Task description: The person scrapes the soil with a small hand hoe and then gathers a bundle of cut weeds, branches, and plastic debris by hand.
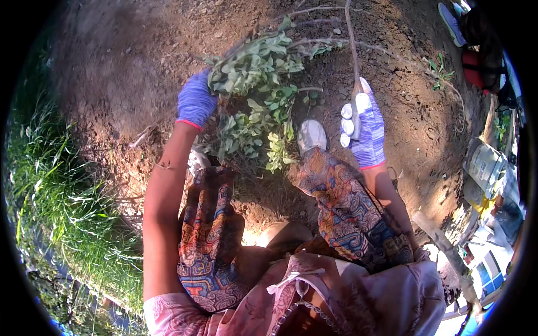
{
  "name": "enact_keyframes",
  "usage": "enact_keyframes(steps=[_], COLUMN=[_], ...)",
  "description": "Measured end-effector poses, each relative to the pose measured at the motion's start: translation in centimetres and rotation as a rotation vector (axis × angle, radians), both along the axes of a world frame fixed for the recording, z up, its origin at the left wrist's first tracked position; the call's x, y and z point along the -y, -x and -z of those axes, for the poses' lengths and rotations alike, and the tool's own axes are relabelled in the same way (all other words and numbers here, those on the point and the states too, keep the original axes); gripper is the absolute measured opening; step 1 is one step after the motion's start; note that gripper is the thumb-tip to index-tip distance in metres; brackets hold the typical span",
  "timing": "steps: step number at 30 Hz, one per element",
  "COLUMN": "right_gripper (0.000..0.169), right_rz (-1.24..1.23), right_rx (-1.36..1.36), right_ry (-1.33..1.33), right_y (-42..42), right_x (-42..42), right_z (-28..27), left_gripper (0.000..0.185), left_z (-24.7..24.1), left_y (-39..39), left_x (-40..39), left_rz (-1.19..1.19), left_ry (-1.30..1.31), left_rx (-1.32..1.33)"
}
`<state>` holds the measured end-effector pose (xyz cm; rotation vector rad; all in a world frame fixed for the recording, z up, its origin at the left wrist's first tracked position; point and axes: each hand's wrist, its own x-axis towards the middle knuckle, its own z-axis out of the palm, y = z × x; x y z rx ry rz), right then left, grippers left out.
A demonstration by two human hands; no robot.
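My left hand (196,100), in a purple knitted glove, grips the edge of a bunch of leafy green plants (252,67). Its fingers are partly hidden behind the leaves. More leafy stems (248,132) hang or lie just below, close to my shoes. In my right hand (365,126), whose glove has white-coated fingertips, is a thin brown rod (352,42) with a thicker grip end. The rod points away from me, and its far end runs out of the picture, so I cannot tell what tool it is.
Bare brown soil (420,138) spreads around my white shoe (312,135). Thin vine stems (391,52) trail across it. Tall grass (80,210) borders the left. At right are a plastic container (485,161), a wooden pole (443,241) and another person's shoe (452,25).
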<state>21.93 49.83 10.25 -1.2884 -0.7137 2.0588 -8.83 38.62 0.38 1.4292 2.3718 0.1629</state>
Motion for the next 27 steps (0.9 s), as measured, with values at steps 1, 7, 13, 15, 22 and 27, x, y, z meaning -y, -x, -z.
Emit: enact_keyframes(steps=[1,7,13,15,22,27], right_gripper=[0.047,0.048,0.050,0.045,0.043,0.044], right_rz=[0.022,-0.073,0.019,0.068,0.053,0.034], right_rx=[-0.018,0.097,-0.076,-0.130,-0.192,-0.055], right_ry=[0.009,-0.243,-0.211,-0.142,0.078,0.064], right_y=[0.1,0.8,2.2,1.9,1.8,1.0], right_x=[0.0,0.3,-1.1,-1.7,-0.7,-0.2], right_z=[-0.5,-1.5,-2.0,-1.2,1.4,1.7], left_gripper=[0.052,0.046,0.044,0.049,0.095,0.123], left_z=[-0.3,-3.3,0.2,-1.9,-0.5,-0.8], left_y=[1.8,8.6,6.0,2.7,-4.5,-4.6], left_x=[-0.4,0.5,10.0,10.7,14.4,13.9], left_rz=[-0.117,-0.071,0.091,0.108,0.189,0.382], left_ry=[-0.031,-0.343,-0.212,-0.359,-0.070,0.125], left_rx=[-0.098,-0.503,-0.598,-0.288,0.152,0.130])
